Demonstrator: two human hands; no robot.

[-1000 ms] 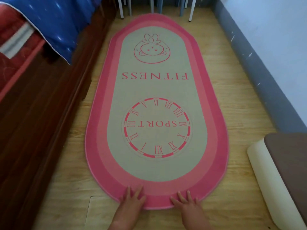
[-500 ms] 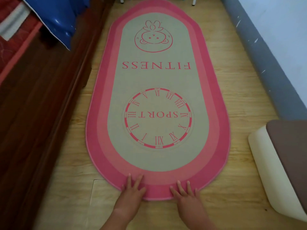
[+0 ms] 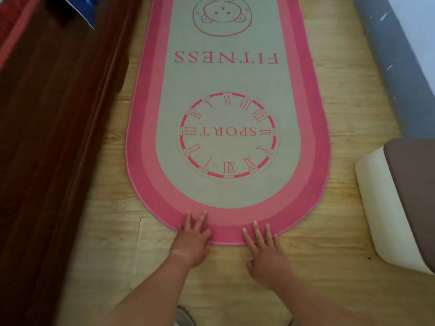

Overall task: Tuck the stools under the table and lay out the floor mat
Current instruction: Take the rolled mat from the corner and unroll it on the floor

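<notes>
Straight, slightly spread fingers [image 3: 203,217] of the left hand [image 3: 191,242] and right hand [image 3: 267,254] press flat on the near rim of the floor mat [image 3: 228,198], which stretches away beyond them (stools unseen); even, outward smoothing would likely seat it best.

floor mat [image 3: 227,81] far end cropped, bench [image 3: 386,208] cropped — right edge

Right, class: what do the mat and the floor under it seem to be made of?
Floor mat: probably short-pile woven textile, matte; it lies thin and flat, with a printed clock pattern and a bound edge. Floor: wood-look planks, slightly glossy, likely laminate or vinyl; grain lines and plank seams show.
</notes>
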